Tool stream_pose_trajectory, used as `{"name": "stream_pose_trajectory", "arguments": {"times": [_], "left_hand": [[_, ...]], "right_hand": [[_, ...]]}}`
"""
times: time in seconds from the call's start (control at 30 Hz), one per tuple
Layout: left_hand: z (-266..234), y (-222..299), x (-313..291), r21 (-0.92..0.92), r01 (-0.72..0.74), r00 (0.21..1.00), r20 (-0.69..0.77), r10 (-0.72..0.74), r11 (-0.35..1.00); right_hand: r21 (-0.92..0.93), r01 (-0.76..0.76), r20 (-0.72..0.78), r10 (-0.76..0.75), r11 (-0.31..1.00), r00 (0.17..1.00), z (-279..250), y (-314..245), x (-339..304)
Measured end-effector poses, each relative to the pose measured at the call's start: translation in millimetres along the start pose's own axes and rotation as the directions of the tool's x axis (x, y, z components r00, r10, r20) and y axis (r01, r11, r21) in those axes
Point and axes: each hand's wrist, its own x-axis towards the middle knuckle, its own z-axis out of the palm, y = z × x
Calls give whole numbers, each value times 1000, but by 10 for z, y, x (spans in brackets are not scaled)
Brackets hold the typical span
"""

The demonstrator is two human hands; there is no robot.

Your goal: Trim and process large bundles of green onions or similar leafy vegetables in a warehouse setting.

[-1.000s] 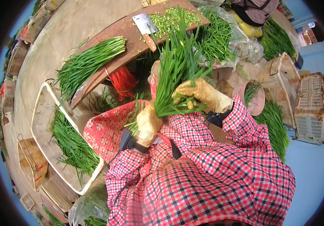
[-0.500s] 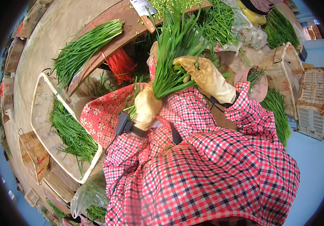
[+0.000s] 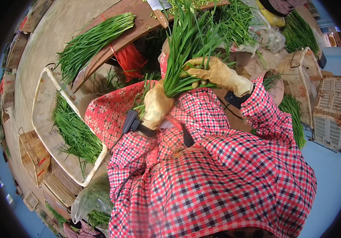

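A loose bunch of green garlic chives (image 3: 182, 47) fans upward in front of my chest, leaf tips reaching the work board. My left hand (image 3: 156, 105), in a soiled cream glove, is closed round the lower end of the bunch; shorter stems poke out beside its wrist. On the bunch's right side, my right hand (image 3: 214, 73), gloved as well, has its fingers curled over some outer leaves. Part of its grip is hidden among the blades. A red patterned cloth (image 3: 115, 105) lies over my lap beneath the left hand.
A tied chive bundle (image 3: 95, 41) rests on the curved brown board (image 3: 127, 33), near a knife (image 3: 160, 16). Red ties (image 3: 131, 65) hang from its edge. At left stands a white crate (image 3: 39, 115) of chives; more crates (image 3: 329, 113) and loose greens (image 3: 238, 23) are at right.
My right hand has shifted slightly right and down, with its fingers more spread along the leaves. The left hand keeps its hold, and the bunch's leaves have spread to the right.
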Motion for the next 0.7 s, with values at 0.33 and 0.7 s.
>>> {"name": "stream_pose_trajectory", "arguments": {"times": [0.33, 0.7], "left_hand": [[78, -47, -42, -13, -130, 987, -92, 128, 991], [115, -55, -92, 139, -137, 981, -121, 154, 981]], "right_hand": [[-328, 31, 230, 48, 944, 972, -72, -257, -47], [-51, -4, 548, 31, 999, 836, -189, -215, -250]]}}
